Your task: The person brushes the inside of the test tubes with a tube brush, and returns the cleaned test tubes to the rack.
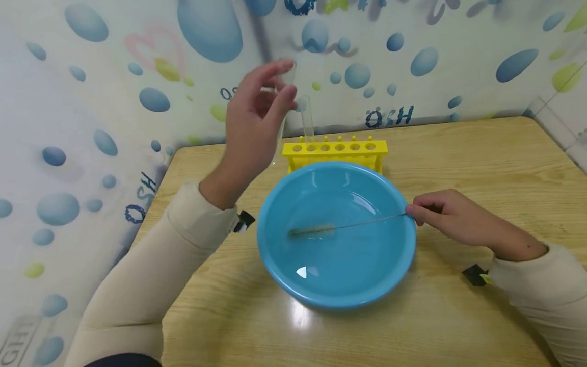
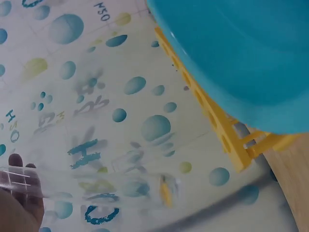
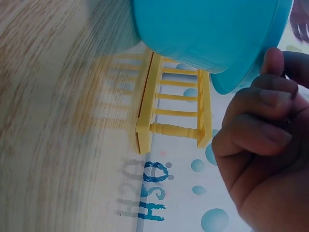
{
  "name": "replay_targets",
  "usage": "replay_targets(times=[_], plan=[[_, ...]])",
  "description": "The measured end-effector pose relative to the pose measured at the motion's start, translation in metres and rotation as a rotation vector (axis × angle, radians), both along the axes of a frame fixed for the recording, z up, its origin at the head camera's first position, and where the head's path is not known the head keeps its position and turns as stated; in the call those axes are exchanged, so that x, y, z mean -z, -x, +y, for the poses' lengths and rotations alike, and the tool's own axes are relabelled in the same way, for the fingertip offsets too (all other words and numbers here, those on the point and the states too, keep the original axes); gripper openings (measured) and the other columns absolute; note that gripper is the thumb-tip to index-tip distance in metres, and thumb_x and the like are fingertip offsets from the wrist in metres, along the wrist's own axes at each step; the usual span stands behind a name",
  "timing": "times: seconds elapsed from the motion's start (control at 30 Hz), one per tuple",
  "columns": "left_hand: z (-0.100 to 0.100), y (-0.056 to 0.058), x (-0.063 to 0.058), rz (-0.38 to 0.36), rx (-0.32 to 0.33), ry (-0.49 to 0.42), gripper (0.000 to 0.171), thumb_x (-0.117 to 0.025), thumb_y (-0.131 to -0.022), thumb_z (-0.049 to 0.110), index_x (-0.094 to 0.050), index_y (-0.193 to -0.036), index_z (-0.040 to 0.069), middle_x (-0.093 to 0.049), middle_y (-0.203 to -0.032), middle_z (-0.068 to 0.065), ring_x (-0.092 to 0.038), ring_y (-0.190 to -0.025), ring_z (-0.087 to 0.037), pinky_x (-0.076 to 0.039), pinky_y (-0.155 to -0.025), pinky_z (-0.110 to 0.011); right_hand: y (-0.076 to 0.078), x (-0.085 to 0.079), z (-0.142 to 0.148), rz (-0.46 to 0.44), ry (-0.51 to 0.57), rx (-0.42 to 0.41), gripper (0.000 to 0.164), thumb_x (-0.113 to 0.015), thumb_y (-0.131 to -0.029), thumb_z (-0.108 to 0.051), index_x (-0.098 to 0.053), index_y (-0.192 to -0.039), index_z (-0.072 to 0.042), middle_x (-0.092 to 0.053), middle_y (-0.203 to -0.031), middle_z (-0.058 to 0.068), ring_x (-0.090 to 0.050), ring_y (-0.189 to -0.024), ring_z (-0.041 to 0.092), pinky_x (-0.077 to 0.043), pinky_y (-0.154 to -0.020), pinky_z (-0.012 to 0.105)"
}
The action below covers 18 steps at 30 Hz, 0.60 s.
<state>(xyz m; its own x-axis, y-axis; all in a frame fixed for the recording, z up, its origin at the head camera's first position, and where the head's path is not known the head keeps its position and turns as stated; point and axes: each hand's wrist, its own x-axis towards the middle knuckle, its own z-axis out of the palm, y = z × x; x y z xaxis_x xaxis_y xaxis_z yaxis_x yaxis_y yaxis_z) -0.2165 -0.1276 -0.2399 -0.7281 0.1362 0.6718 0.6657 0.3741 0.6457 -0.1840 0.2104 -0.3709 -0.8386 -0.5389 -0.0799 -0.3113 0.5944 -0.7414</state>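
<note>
The blue basin sits on the wooden table, with what looks like water in it. The right hand is at the right rim. Its thumb and finger pinch the thin end of a long brush. The brush lies almost flat across the basin, from right to left. Its fuzzy end is down in the basin and points left, away from the right hand.

Farther away and up high is the left hand. Its thumb and fingers are bent around a see-through tube. The tube stands nearly straight up, beyond the basin's left side. So the brush lies down while the tube stands up, and the two are well apart. The fuzzy end is the brush's part nearest the tube, but the tube is higher and farther back. I can't tell which end of the tube is open.

Behind the basin is a yellow rack. Another clear tube stands in it, near the left end. Last comes the bubbly wall.
</note>
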Motion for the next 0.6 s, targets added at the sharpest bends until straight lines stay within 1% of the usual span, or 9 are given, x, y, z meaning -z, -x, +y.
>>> replay_targets(times=[0.03, 0.13, 0.2, 0.27, 0.33, 0.4, 0.5, 0.6], plan=[[-0.005, -0.007, 0.004, 0.014, -0.030, 0.060, 0.036, -0.061, -0.100, 0.016, -0.059, -0.135, 0.006, -0.060, -0.108, -0.011, -0.067, -0.088, -0.016, -0.056, -0.084, -0.026, 0.000, 0.000, 0.000, 0.006, 0.001, 0.002, 0.027, -0.054, -0.105, -0.024, -0.065, -0.082, -0.016, -0.055, -0.070, 0.003, -0.044, -0.057, 0.016, -0.035, -0.049, 0.026], [-0.017, -0.026, 0.018, 0.105, -0.088, 0.250, 0.036, -0.063, -0.099, 0.018, -0.061, -0.134, 0.007, -0.059, -0.107, -0.013, -0.065, -0.089, -0.016, -0.056, -0.080, -0.025, 0.000, -0.001, 0.000, 0.011, 0.004, 0.003, 0.027, -0.053, -0.105, -0.023, -0.064, -0.081, -0.015, -0.054, -0.069, 0.004, -0.043, -0.057, 0.016, -0.035, -0.048, 0.027], [-0.023, -0.037, 0.029, 0.178, -0.105, 0.361, 0.036, -0.065, -0.098, 0.017, -0.062, -0.133, 0.007, -0.059, -0.105, -0.014, -0.064, -0.087, -0.018, -0.057, -0.075, -0.026, 0.001, -0.001, 0.000, 0.009, -0.004, 0.012, 0.028, -0.053, -0.105, -0.025, -0.065, -0.082, -0.015, -0.055, -0.071, 0.005, -0.045, -0.058, 0.016, -0.036, -0.049, 0.027], [-0.027, -0.047, 0.040, 0.210, -0.106, 0.442, 0.037, -0.067, -0.097, 0.016, -0.063, -0.132, 0.007, -0.062, -0.102, -0.013, -0.063, -0.082, -0.019, -0.057, -0.070, -0.027, 0.001, -0.002, -0.001, 0.007, -0.008, 0.023, 0.027, -0.053, -0.105, -0.027, -0.065, -0.083, -0.016, -0.056, -0.073, 0.006, -0.046, -0.061, 0.017, -0.037, -0.050, 0.027], [-0.029, -0.055, 0.051, 0.208, -0.099, 0.510, 0.039, -0.070, -0.095, 0.016, -0.063, -0.133, 0.009, -0.064, -0.097, -0.011, -0.062, -0.076, -0.017, -0.055, -0.065, -0.026, 0.001, -0.002, -0.001, 0.021, -0.004, 0.034, 0.027, -0.053, -0.105, -0.027, -0.066, -0.084, -0.016, -0.055, -0.072, 0.004, -0.047, -0.062, 0.018, -0.038, -0.051, 0.027], [-0.031, -0.060, 0.061, 0.187, -0.103, 0.577, 0.041, -0.072, -0.093, 0.018, -0.063, -0.133, 0.011, -0.065, -0.091, -0.008, -0.061, -0.070, -0.015, -0.052, -0.060, -0.023, 0.001, -0.001, -0.001, 0.032, 0.026, 0.040, 0.028, -0.051, -0.106, -0.027, -0.066, -0.085, -0.016, -0.052, -0.068, 0.002, -0.048, -0.061, 0.018, -0.038, -0.050, 0.028], [-0.033, -0.061, 0.076, 0.151, -0.111, 0.678, 0.042, -0.072, -0.093, 0.025, -0.064, -0.134, 0.016, -0.063, -0.085, -0.004, -0.055, -0.063, -0.012, -0.045, -0.054, -0.020, 0.000, -0.002, 0.000, 0.036, 0.102, 0.042, 0.030, -0.048, -0.107, -0.023, -0.064, -0.085, -0.010, -0.044, -0.062, 0.001, -0.045, -0.056, 0.019, -0.037, -0.048, 0.029], [-0.034, -0.059, 0.091, 0.144, -0.110, 0.752, 0.042, -0.072, -0.093, 0.030, -0.065, -0.133, 0.018, -0.060, -0.082, -0.003, -0.050, -0.058, -0.011, -0.040, -0.050, -0.020, 0.001, -0.001, 0.000, -0.002, 0.177, 0.076, 0.032, -0.046, -0.108, -0.021, -0.061, -0.085, -0.004, -0.043, -0.061, 0.002, -0.044, -0.055, 0.020, -0.037, -0.048, 0.030]])
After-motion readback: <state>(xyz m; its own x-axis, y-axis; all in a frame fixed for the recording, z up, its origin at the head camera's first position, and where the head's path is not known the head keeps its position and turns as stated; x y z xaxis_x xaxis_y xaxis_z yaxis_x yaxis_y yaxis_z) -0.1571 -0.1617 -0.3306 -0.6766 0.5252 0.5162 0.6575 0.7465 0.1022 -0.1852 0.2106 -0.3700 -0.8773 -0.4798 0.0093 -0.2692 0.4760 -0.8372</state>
